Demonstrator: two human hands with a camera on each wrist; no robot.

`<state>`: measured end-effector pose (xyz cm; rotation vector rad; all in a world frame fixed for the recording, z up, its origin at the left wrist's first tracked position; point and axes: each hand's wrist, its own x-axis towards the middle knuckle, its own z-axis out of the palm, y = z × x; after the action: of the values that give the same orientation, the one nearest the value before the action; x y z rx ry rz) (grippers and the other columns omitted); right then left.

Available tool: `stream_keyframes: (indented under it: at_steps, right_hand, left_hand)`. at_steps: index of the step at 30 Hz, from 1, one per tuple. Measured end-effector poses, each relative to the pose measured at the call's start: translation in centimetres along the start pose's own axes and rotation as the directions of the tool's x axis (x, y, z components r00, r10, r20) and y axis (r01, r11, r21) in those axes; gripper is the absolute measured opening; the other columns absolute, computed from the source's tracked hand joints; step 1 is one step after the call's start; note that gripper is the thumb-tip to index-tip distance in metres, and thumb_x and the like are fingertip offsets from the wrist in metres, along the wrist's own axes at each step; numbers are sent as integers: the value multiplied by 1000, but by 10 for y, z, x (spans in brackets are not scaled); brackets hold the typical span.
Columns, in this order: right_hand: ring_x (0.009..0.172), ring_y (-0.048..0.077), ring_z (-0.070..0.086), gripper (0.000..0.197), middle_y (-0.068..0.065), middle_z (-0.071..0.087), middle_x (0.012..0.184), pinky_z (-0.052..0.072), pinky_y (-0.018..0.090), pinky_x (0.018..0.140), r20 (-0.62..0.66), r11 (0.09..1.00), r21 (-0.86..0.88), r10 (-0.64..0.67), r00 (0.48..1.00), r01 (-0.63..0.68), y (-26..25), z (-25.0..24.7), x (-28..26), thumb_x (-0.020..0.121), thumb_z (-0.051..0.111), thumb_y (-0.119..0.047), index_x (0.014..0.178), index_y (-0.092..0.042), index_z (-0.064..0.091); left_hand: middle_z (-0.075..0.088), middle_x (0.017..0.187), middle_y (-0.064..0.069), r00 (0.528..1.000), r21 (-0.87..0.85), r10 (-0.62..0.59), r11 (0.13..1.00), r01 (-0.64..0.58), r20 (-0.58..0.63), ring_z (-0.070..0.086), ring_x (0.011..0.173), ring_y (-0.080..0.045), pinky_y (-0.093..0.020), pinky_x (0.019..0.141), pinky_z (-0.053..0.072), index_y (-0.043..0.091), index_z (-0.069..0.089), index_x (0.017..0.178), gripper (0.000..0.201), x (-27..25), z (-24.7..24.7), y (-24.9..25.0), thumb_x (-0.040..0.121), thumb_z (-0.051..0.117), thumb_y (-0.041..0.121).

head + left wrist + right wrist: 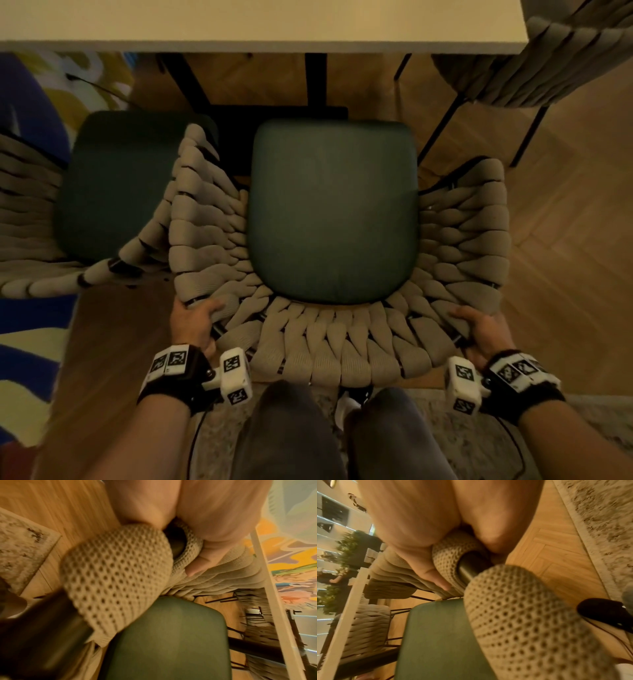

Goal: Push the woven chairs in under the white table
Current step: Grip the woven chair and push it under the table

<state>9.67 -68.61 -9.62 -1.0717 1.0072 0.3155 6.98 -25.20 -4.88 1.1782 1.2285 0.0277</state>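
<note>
A woven chair (342,346) with a beige rope back and a dark green seat cushion (332,212) stands in front of me, its seat clear of the white table (260,24). My left hand (193,320) grips the back rim at its left corner, thumb (202,559) over the rope and frame (120,577). My right hand (479,329) grips the rim at the right corner, with the fingers (426,566) curled round the woven tube (522,615). A second woven chair (113,192) stands to the left, and a third (534,65) at the table's far right end.
Black table legs (315,78) stand under the tabletop ahead of the chair. A colourful rug (24,308) lies on the left and a pale speckled rug (219,442) under my legs (291,438). Herringbone wood floor (565,240) lies on the right.
</note>
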Motion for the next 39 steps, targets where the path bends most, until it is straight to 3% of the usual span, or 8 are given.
stream_keyframes:
  at_steps: [4,9,14,22,27,34,37,39]
  right_hand:
    - [106,36,63,57,16,62,121,53,56,84,7,998,-38,-47,999,47,-6,22,12,76,63,8,128,-15,52]
    - [104,40,64,60,19,62,122,50,64,83,-13,996,-77,-39,999,38,-15,31,40,69,69,8,123,-14,56]
    - [100,39,66,58,18,65,118,54,58,81,-37,987,-157,-31,999,25,-29,30,53,68,72,5,122,-13,57]
    - [105,31,63,39,5,66,117,51,53,87,55,937,-349,-10,998,29,-38,34,32,88,60,-38,125,-30,52]
    - [103,32,63,32,9,64,118,53,50,82,11,928,-368,-65,998,65,-31,39,28,96,48,-34,126,-24,52]
    - [98,32,65,31,9,66,114,51,57,87,-18,878,-469,-115,993,93,-33,47,33,90,54,-43,116,-26,57]
    - [88,31,68,51,7,67,105,57,54,78,-26,789,-606,-142,989,98,-35,42,26,78,57,-61,115,-26,55]
    - [80,31,70,47,6,68,100,59,48,71,-25,748,-658,-135,991,85,-41,41,10,84,54,-58,116,-24,52]
  left_hand:
    - [60,126,-9,1000,-29,10,1000,-10,-7,56,118,-31,-55,103,43,22,53,128,60,15,9,-1,79,61,-12]
    - [63,121,-8,1000,7,-22,1000,22,-5,59,112,-33,-60,98,46,27,56,123,60,44,22,-4,75,66,-8]
    - [66,115,-7,998,86,-28,996,23,63,64,104,-33,-58,89,52,29,56,124,60,67,42,2,73,73,3]
    - [57,123,-4,983,221,-62,975,23,171,60,104,-28,-52,89,52,30,32,143,62,47,34,12,90,63,25]
    - [59,122,0,985,271,-44,962,-4,168,64,100,-30,-64,72,55,41,35,138,50,34,38,7,96,51,17]
    - [57,120,-1,990,324,1,945,-46,140,64,90,-27,-68,78,51,42,31,140,53,31,43,17,97,50,19]
    - [55,124,2,985,330,-27,943,-32,173,62,100,-28,-62,81,54,46,31,140,52,29,35,16,96,52,26]
    - [53,123,1,984,336,-44,942,-17,173,61,97,-26,-55,84,55,37,33,142,50,24,26,15,96,52,28]
